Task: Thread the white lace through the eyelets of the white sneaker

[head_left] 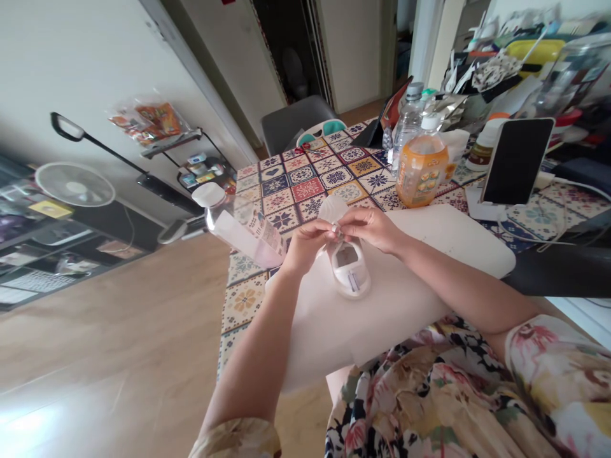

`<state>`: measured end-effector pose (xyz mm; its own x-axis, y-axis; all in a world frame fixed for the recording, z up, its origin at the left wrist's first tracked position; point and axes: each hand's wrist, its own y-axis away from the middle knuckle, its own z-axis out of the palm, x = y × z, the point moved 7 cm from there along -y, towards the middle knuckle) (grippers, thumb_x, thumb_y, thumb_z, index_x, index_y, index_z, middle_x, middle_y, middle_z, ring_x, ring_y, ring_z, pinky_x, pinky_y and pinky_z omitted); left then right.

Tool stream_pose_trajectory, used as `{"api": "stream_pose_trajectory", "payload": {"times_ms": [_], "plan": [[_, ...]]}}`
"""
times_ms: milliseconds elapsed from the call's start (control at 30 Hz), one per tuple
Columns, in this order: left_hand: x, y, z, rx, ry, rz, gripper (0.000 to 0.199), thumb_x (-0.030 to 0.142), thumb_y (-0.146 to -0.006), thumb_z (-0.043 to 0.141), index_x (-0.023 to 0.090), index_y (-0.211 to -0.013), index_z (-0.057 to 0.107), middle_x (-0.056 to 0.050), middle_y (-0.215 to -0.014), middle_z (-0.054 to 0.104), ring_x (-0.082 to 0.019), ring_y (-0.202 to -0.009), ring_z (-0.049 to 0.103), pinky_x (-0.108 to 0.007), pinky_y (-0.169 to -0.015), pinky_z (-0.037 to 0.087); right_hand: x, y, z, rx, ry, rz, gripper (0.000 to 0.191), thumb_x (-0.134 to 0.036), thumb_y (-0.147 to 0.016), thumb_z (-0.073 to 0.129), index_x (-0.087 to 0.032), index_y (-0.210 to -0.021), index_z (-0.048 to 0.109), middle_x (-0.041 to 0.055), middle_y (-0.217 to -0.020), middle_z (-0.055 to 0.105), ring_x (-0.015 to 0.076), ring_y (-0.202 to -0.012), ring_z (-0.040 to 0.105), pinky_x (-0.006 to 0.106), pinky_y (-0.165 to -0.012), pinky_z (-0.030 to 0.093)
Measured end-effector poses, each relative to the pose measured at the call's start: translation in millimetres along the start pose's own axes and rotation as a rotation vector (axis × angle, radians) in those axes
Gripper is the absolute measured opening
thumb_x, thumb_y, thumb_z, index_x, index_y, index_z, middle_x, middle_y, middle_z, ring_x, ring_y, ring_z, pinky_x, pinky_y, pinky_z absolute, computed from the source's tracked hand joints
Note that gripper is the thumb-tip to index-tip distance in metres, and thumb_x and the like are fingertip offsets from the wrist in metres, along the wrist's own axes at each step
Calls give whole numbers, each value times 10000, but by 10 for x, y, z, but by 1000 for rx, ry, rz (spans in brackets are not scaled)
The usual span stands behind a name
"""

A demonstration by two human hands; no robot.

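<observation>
Hardest bit to make out is right where the fingers meet: there's a small whitish scrap that looks like the white lace [335, 227], but it's blurry and mostly covered, so I can't say whether it's a loop, a knot or loose ends. The left hand [311, 240] and right hand [370, 228] are both pinching it, thumbs against fingertips, just about touching each other. They also block a good part of the shoe's front. Both sleeves run off the edge of the shot.

Label-wise, not much luck. The big clear bottle [252, 235] with the white cap has print on it, too small and skewed to read. The orange bottle [420, 175] has fruit-looking pictures and lettering I can't make out. The phone [516, 162] on its stand just shows a dark screen. The shoe has a little dark-marked tag near the heel, also unreadable.

The white shoe [358, 287] itself is small, low-cut and rounded, with a wide opening and a darker grey-brown inside. It's sitting upright on the white mat [329, 343], under and just in front of the hands, heel toward the wearer. The mat lies over a tile-patterned tablecloth [248, 296].
</observation>
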<state>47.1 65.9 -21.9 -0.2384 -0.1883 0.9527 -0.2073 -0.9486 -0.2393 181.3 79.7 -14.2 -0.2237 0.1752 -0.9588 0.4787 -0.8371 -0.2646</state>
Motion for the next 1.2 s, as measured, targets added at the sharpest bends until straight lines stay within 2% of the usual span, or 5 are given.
{"api": "stream_pose_trajectory", "payload": {"times_ms": [167,333,667,1033,1200], "plan": [[-72,14,16,71,-11,-118,461,270,-537,887,180,-936,673,24,-699,676,-106,-580,633,-216,-560,477,26,12,29,-30,-35,39,295,-379,-669,820,-180,-770,627,-9,-675,673,127,-628,639,283,-662,530],[-65,12,28,98,-32,-100,343,318,-579,871,161,-784,645,22,-623,658,-92,-521,599,-208,-509,445,-7,47,54,-76,2,64,250,-336,-698,801,-178,-837,667,3,-709,698,133,-677,656,281,-695,531],[-64,30,36,49,-102,-139,317,292,-577,872,145,-715,628,5,-658,687,-103,-593,644,-213,-588,484,-69,25,-49,88,56,-47,253,-386,-753,730,-192,-840,593,-10,-737,655,128,-623,634,276,-639,514],[-65,10,-72,134,-132,-88,332,349,-528,893,153,-742,731,-24,-674,710,-132,-639,629,-257,-621,492,-168,10,-8,-32,526,-220,144,-323,-804,669,-181,-791,686,56,-844,653,185,-850,584,327,-822,451],[2,15,-61,171,-201,-63,310,368,-539,885,155,-686,714,-4,-632,677,-95,-568,558,-223,-549,428,-12,-11,0,-120,302,-10,166,-324,-808,653,-164,-838,685,47,-866,663,179,-870,594,313,-814,448]]}}
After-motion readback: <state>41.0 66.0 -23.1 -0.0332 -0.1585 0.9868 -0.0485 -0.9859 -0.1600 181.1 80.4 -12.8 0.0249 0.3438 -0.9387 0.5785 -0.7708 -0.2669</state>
